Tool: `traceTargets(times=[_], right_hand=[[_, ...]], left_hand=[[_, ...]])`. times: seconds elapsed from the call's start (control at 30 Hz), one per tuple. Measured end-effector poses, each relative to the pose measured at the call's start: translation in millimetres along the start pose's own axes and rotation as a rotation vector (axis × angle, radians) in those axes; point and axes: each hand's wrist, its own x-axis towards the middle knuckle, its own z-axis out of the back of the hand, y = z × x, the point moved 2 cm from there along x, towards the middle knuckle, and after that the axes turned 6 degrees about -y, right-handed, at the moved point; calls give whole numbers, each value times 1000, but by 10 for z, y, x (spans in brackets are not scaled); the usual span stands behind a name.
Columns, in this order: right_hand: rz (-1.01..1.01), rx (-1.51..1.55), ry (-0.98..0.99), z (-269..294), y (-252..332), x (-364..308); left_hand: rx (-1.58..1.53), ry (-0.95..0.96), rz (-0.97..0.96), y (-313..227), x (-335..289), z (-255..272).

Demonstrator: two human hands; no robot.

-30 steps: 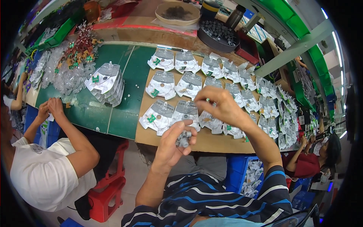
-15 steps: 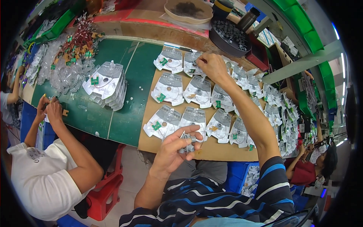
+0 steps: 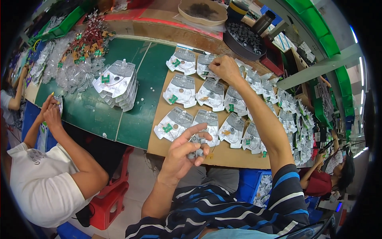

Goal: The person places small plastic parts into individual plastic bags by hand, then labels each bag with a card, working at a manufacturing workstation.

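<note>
Two hands busy | left hand (image 3: 181, 153) near bench (image 3: 131, 99) edge, fingers pinched on small grey parts (image 3: 195, 146) | right hand (image 3: 225, 68) far out, fingers closed on clear tray (image 3: 207, 65), back row

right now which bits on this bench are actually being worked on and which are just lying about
In use:
left hand holding small grey parts
right hand on a clear tray
rows of clear trays on cardboard

Lying about:
stacked trays
dark bowl of parts
flask
</note>
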Motion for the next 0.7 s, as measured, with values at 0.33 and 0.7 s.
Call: traceTargets(times=[0.33,0.7], right_hand=[[175,-67,-122,387,444,-355],[375,509,590,809,1173,-1477]], left_hand=[[15,-30,-55,31,-92,4],[76,11,-31,62,-132,-7]])
